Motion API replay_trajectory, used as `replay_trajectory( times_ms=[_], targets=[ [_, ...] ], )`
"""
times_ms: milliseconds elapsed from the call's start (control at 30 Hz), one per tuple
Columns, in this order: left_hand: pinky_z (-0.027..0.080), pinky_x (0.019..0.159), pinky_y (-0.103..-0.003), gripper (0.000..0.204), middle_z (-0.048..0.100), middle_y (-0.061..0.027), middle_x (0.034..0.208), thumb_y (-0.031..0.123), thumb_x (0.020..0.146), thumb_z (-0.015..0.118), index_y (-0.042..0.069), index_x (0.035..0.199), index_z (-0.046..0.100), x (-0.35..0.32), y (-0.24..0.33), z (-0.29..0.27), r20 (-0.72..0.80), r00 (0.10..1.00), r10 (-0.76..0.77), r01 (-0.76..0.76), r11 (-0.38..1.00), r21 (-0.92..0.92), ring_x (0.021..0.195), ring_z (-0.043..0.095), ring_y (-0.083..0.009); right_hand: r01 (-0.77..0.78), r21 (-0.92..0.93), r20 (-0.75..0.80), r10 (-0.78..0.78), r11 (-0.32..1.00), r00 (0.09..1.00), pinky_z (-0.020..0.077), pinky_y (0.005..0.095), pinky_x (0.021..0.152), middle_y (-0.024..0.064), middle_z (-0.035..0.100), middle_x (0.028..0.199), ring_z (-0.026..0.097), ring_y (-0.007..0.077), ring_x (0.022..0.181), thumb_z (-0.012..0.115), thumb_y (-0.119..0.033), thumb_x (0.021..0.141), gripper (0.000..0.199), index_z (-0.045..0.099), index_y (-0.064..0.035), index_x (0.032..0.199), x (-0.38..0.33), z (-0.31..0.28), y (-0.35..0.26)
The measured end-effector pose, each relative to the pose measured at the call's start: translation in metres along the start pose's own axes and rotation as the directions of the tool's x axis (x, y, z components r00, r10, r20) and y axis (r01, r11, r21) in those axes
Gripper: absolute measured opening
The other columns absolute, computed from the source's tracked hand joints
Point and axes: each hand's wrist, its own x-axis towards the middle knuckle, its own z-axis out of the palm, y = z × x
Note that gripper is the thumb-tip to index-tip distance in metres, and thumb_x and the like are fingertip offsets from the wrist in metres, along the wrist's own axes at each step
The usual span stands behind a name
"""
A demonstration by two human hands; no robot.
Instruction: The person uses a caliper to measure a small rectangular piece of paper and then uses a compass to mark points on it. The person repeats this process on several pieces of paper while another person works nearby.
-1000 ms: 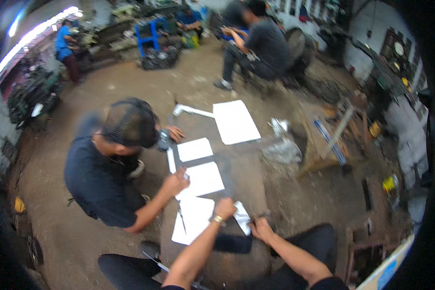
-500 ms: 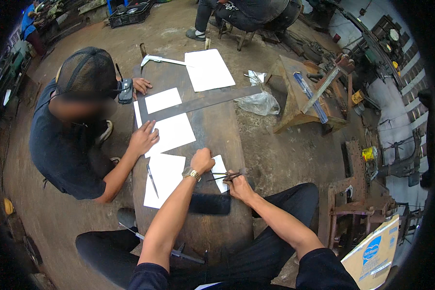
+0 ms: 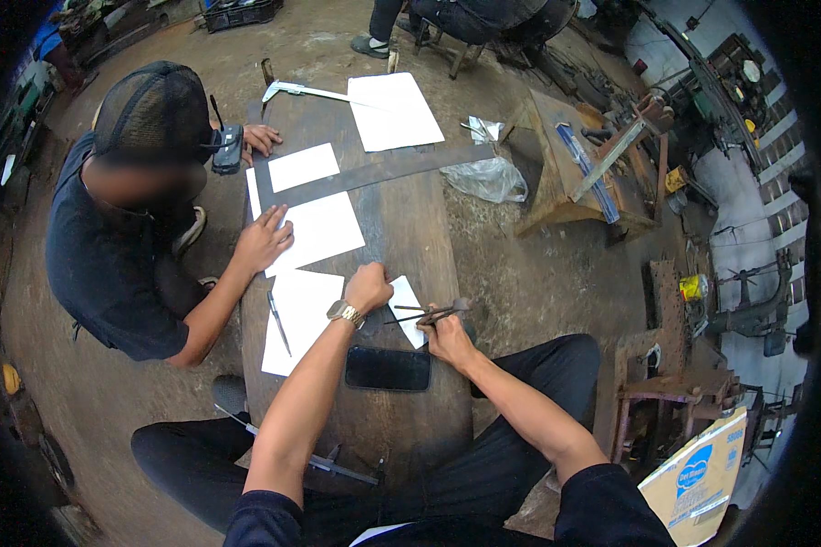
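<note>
Nearest, a printed cardboard piece (image 3: 693,483) stands at the lower right, and a slide caliper (image 3: 345,468) lies aslant at the near end of the wooden tabletop (image 3: 420,223), passing under the left forearm (image 3: 292,401). A black phone (image 3: 388,368) lies flat between the forearms, taking up the space just below the small paper slip (image 3: 403,296). The right hand (image 3: 449,339) is closed around a dark two-legged metal tool (image 3: 433,314), probably dividers, its thin legs reaching over the slip. The left hand (image 3: 368,288), with a metal-banded wristwatch (image 3: 347,314) below it, is curled beside the slip's left edge; whether it grips anything cannot be told. The left wrist overlaps the edge of a white sheet (image 3: 301,328) that bears a pen (image 3: 279,324).

Farther up, a co-worker's nearer hand (image 3: 265,242) presses on another sheet (image 3: 324,235). A dark steel square (image 3: 383,182) crosses the table there, between that sheet and a smaller rectangle of paper (image 3: 303,167). Past it, a pale vernier caliper (image 3: 306,89) touches a large sheet (image 3: 397,114). Off the table's right side are a clear plastic bag (image 3: 493,180) and a low wooden stand (image 3: 540,187) carrying a blue strip (image 3: 576,157). A seated person's dark shoe (image 3: 369,46) shows at the top.
</note>
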Motion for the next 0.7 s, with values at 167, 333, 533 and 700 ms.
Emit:
replay_trajectory(
  times_ms=[167,333,533,700],
  targets=[
    [0.057,0.081,-0.046,0.025,0.071,-0.0263,0.085,0.020,0.080,0.070,-0.003,0.088,0.072,0.001,-0.008,0.002,0.095,0.995,-0.028,0.038,0.994,-0.102,0.086,0.072,-0.0381,-0.075,0.013,-0.040,0.076,0.997,0.996,0.0535,0.0468,0.077,0.0240,0.070,0.090,0.068,0.0427,0.088,0.067,0.001,0.087,0.009,0.065,0.0059,0.094,0.001,-0.004,-0.012],
    [0.060,0.084,-0.043,0.030,0.070,-0.0204,0.104,0.019,0.095,0.065,-0.006,0.111,0.063,-0.019,-0.009,-0.014,0.401,0.907,-0.127,0.375,0.676,-0.635,0.094,0.072,-0.0330,-0.216,0.163,-0.011,0.221,0.963,0.975,0.0525,0.0467,0.075,0.0244,0.070,0.087,0.069,0.0410,0.087,0.068,-0.001,0.089,0.009,0.063,0.0016,0.096,0.009,-0.020,-0.029],
    [0.058,0.090,-0.037,0.037,0.065,-0.0138,0.117,0.020,0.100,0.063,-0.002,0.128,0.054,-0.067,0.021,-0.027,0.277,0.961,-0.013,0.277,0.072,-0.958,0.105,0.067,-0.0220,-0.227,0.513,-0.077,0.307,0.828,0.948,0.0596,0.0334,0.078,0.0152,0.071,0.090,0.072,0.0204,0.084,0.065,0.003,0.095,0.012,0.053,0.0009,0.096,0.026,-0.048,-0.043],
    [0.054,0.084,-0.029,0.042,0.066,-0.0135,0.117,0.014,0.095,0.070,-0.006,0.129,0.056,-0.107,0.055,-0.010,0.191,0.980,-0.050,0.194,0.396,-0.897,0.101,0.065,-0.0159,-0.201,0.534,-0.106,0.301,0.821,0.948,0.0610,0.0345,0.079,0.0167,0.071,0.092,0.073,0.0210,0.085,0.063,0.002,0.097,0.014,0.050,-0.0001,0.097,0.029,-0.050,-0.061]
  ],
)
